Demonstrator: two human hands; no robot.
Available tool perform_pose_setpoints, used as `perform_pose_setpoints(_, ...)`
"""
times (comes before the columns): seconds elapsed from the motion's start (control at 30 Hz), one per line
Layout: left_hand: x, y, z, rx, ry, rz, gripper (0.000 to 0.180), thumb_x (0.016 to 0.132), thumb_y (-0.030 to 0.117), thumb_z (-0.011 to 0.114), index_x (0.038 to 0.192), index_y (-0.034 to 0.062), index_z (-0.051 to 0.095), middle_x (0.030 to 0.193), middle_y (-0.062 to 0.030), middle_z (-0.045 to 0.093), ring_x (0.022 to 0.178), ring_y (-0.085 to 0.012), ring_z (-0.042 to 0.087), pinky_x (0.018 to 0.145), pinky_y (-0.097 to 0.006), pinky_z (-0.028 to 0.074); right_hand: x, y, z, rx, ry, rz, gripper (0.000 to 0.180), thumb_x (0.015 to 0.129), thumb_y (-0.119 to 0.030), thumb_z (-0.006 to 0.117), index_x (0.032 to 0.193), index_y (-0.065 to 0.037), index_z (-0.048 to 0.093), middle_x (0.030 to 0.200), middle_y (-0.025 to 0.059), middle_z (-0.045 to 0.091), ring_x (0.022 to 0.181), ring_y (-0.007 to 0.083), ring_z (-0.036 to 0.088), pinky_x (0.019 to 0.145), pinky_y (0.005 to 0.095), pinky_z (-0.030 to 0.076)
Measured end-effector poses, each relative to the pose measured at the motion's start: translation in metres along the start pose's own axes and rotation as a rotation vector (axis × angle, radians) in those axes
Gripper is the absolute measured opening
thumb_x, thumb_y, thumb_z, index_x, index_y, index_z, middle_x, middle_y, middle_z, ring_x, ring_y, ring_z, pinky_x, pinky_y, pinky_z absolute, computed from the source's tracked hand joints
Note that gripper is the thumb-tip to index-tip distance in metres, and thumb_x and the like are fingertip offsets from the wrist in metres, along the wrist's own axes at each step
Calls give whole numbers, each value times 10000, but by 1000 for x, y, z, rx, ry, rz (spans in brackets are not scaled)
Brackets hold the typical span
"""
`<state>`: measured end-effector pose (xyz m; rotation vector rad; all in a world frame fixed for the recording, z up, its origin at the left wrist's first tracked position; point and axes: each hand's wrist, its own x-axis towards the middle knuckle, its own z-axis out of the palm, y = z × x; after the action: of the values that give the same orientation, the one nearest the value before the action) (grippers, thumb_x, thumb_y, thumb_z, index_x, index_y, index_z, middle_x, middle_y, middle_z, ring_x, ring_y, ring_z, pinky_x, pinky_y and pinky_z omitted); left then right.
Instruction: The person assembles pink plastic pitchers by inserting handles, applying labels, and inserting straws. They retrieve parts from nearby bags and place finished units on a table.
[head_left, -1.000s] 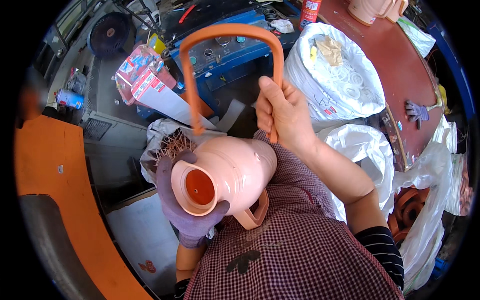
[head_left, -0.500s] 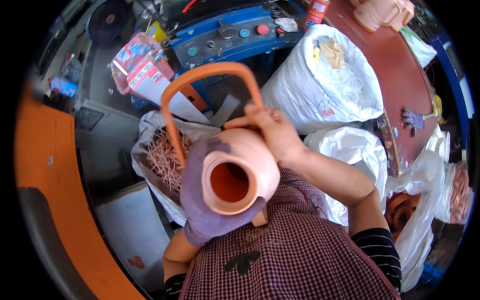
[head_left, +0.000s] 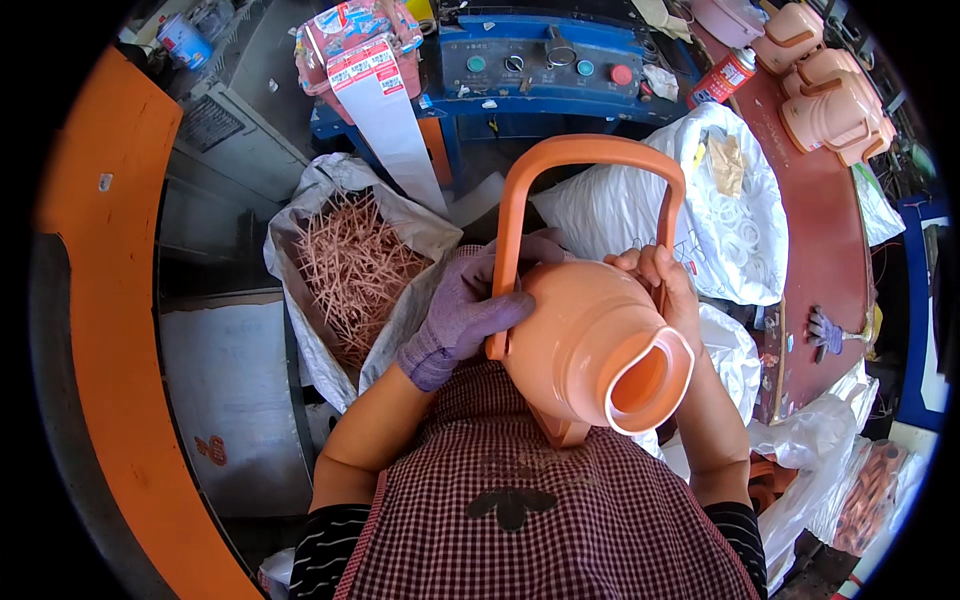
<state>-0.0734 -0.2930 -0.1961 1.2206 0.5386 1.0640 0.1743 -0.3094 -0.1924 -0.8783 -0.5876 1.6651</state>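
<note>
A peach-orange plastic jug [head_left: 580, 335] is held in front of my checked apron, tilted with its spouted mouth toward the lower right. Its arched carrying handle [head_left: 600, 150] stands up over the far side, and a second grip [head_left: 560, 430] shows underneath. My left hand [head_left: 465, 305], in a purple glove, closes on the jug at the left end of the arch, with the thumb on the body. My bare right hand [head_left: 665, 285] has its fingers curled at the arch's right end. The jug hides part of that hand.
A sack of thin pinkish plastic sticks [head_left: 355, 265] stands left, a white sack of clear rings [head_left: 735, 235] right. Beyond is a blue control panel [head_left: 545, 70]. The red-brown table [head_left: 820, 210] bears more jugs [head_left: 825, 105], a red spray can [head_left: 720, 80] and a purple glove [head_left: 828, 333].
The jug has moved right, and its mouth has turned from facing up to the lower right. My left hand has shifted from beneath the body to the arch's left end. The view has swung left.
</note>
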Motion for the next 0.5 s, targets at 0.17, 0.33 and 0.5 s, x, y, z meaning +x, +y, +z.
perform_pose_setpoints(0.17, 2, 1, 26, 31, 297, -19, 456, 859, 173, 598, 1256, -47, 546, 1150, -98, 636, 912, -133, 604, 862, -270, 473, 0, -8, 7, -70, 22, 29, 451, 996, -424, 451, 950, 4, 587, 1011, 163, 658, 941, 257, 639, 867, 397, 516)
perform_pose_setpoints(0.33, -5, 6, 18, -77, 399, -232, 356, 917, 170, 546, 1209, -34, 559, 1198, -133, 592, 1002, -181, 595, 903, -310, 476, 17, -13, -14, -413, 297, -276, 328, 993, -349, 506, 982, -28, 573, 947, 81, 625, 770, 148, 586, 695, 298, 478)
perform_pose_setpoints(0.5, 58, 58, 37, -243, 271, 32, 542, 997, 449, 388, 1214, -32, 511, 1129, -187, 624, 1077, -279, 618, 948, -411, 505, -60, -72, -22, -896, -394, -64, 360, 902, -280, 685, 1131, -37, 552, 870, 30, 591, 719, 120, 601, 613, 262, 482)
